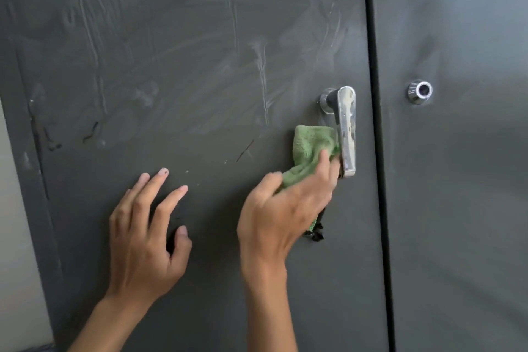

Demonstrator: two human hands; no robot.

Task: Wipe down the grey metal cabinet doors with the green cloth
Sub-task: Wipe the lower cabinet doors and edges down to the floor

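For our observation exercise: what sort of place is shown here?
Hard to say; likely a storeroom or utility space: grey metal cabinet doors, a chrome lever handle, a round chrome fitting.

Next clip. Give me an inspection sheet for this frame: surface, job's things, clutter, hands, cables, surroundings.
Surface: left door grey, streaked with wipe marks above, scuffed near its left edge; right door plainer.
Job's things: green cloth bunched against the left door, beside the chrome lever handle.
Clutter: nothing seen.
Hands: right hand grips the green cloth; left hand open, fingers spread on the left door.
Cables: nothing seen.
Surroundings: round chrome fitting on the right door; pale wall at far left.
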